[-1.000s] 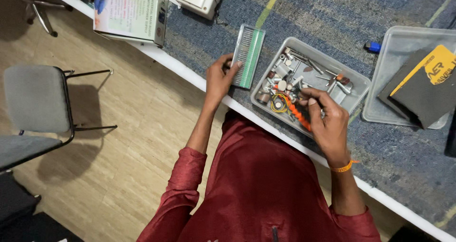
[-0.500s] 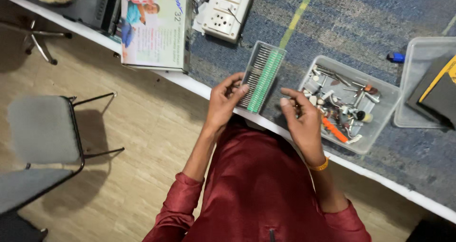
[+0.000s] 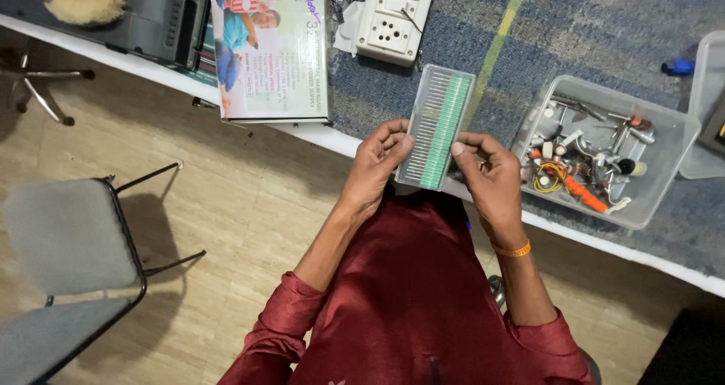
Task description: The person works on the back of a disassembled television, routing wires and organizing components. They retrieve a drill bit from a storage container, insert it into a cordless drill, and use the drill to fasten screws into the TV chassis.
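Observation:
A long clear plastic case (image 3: pixel 438 124) holds a row of thin green-tipped bits. My left hand (image 3: pixel 377 162) grips its left edge near the bottom. My right hand (image 3: pixel 487 173), with an orange band at the wrist, grips its right edge, thumb on the case. The case hovers over the table's front edge (image 3: pixel 604 238). Just right of my right hand stands a clear plastic tub (image 3: pixel 664 173) with several small metal tools, an orange-handled tool and yellow wire.
A printed cardboard box (image 3: pixel 272 45) and a white socket strip (image 3: pixel 393 15) lie at the back left. A black device (image 3: pixel 151 15) is at far left, another clear container (image 3: pixel 702 113) at far right. A grey chair (image 3: pixel 64 241) stands on the floor.
My right hand left the tub and came across to the case. Both hands now hold the case, lifted nearer to me. The view has shifted left.

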